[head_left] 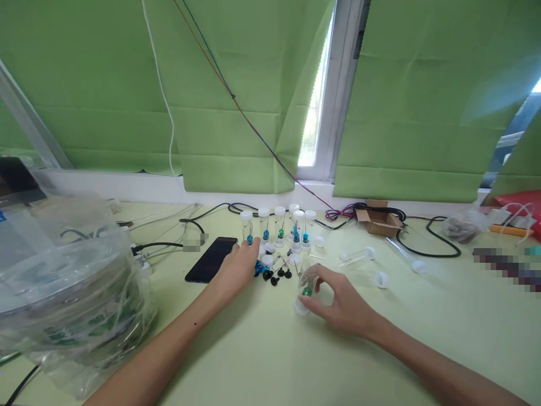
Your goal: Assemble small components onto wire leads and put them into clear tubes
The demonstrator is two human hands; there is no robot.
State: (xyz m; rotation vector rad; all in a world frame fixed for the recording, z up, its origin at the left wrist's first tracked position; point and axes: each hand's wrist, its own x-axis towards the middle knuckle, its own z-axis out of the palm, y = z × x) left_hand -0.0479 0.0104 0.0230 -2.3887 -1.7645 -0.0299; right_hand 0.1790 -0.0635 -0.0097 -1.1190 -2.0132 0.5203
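Note:
My right hand [338,296] is closed around a clear tube [307,279], which stands upright on its white base cap with a green piece inside; its top end looks uncapped. My left hand [240,262] is closed beside several loose white caps [267,260], and its fingertips are hidden from me. Next to the caps lie blue pieces [262,267], black pieces [281,273] and thin metal rods [278,261]. Behind them stand several white-capped clear tubes [297,231] holding blue or green pieces.
Left of my left hand lies a black phone [211,259]. A large plastic-wrapped bundle [80,282] fills the left side. Loose clear tubes [359,256] lie on the right. Black cable [439,248] and a small cardboard box [378,220] sit at the back.

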